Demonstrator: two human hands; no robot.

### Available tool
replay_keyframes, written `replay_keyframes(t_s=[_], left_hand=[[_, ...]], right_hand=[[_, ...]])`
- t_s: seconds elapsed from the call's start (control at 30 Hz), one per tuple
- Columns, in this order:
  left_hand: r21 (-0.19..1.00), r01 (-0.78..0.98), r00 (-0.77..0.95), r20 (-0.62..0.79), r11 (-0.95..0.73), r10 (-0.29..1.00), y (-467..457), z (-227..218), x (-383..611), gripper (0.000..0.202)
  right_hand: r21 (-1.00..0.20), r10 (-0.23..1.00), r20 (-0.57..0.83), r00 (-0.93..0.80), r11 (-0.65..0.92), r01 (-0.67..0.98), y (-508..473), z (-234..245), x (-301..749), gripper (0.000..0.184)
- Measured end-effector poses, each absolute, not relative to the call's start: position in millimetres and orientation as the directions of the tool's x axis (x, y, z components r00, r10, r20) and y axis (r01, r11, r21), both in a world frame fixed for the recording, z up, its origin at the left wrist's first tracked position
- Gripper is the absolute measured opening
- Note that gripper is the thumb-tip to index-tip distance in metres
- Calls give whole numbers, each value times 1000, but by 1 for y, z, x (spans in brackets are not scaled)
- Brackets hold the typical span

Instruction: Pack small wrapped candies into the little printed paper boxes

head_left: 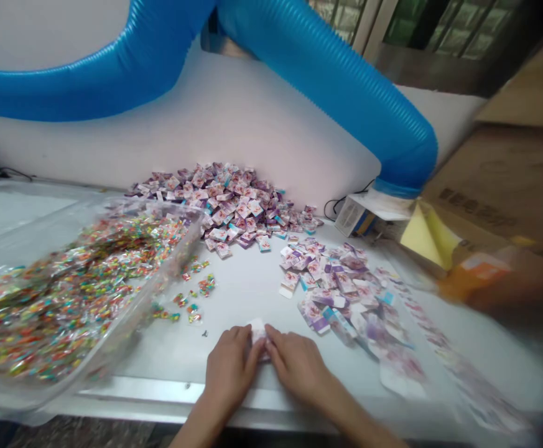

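Near the front edge of the white table, my left hand point(231, 363) and my right hand point(298, 363) are closed on a small printed cardboard box point(258, 328) between them. Only its pale top end shows; thumbs and fingers hide the rest. To the right of my hands lies a loose pile of similar small boxes point(336, 277), several with flaps sticking out. A few clear packets of colourful pieces point(194, 311) are scattered on the table to the left of my hands.
A clear plastic tub point(126, 330) full of colourful packets stands at left. Against the wall rises a heap of small boxes point(234, 205). A blue duct point(331, 74) bends down to a white device point(359, 214). Cardboard cartons point(504, 180) stand at right.
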State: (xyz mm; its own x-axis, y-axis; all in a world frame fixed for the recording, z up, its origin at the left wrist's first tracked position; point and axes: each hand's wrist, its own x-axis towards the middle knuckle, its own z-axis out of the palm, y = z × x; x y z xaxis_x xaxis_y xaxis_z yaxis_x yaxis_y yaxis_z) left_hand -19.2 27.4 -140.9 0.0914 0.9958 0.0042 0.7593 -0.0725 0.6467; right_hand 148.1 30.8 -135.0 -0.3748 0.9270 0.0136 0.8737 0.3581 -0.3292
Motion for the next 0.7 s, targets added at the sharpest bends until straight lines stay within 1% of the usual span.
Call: replay_keyframes(t_s=[0.07, 0.1, 0.13, 0.17, 0.23, 0.27, 0.3, 0.33, 0.4, 0.5, 0.6, 0.67, 0.7], left_hand=[[496, 862, 120, 4, -106, 993, 30, -141, -11, 42], [445, 888, 132, -4, -116, 991, 31, -141, -10, 41], [411, 903, 146, -11, -128, 989, 32, -140, -9, 40], [388, 910, 161, -13, -143, 987, 33, -139, -9, 39], [354, 916, 200, -1, -187, 980, 34, -137, -9, 39], [337, 916, 225, 13, -217, 974, 35, -137, -9, 39], [321, 914, 252, 28, -247, 967, 35, -136, -9, 40], [308, 911, 276, 40, -274, 960, 35, -136, -8, 41], [294, 904, 309, 51, -310, 950, 36, -138, -7, 45], [289, 899, 327, 58, -329, 943, 35, -141, -7, 47], [278, 906, 314, 62, -318, 948, 34, -142, -11, 44], [269, 917, 288, 61, -293, 956, 34, -142, -15, 43], [266, 921, 278, 64, -285, 958, 35, -142, -18, 43]], right_hand=[[-499, 938, 91, -334, 333, 800, 34, -130, 187, 40], [-560, 955, 138, -263, 294, 775, 38, -125, 217, 39], [-592, 972, 173, -157, 230, 772, 43, -121, 253, 38], [-592, 981, 191, -41, 148, 792, 49, -116, 293, 39], [-543, 972, 180, 149, -28, 839, 58, -111, 377, 44], [-475, 960, 157, 230, -131, 870, 62, -111, 415, 46], [-365, 960, 107, 258, -203, 909, 64, -113, 448, 48], [-279, 962, 68, 263, -235, 931, 65, -118, 475, 50], [-225, 963, 19, 268, -257, 940, 66, -134, 510, 53], [-217, 961, 6, 278, -270, 938, 64, -161, 523, 47], [-204, 965, 41, 260, -247, 947, 61, -176, 519, 42], [-198, 973, 68, 219, -202, 959, 59, -174, 517, 39], [-203, 968, 118, 223, -197, 959, 59, -169, 516, 37]])
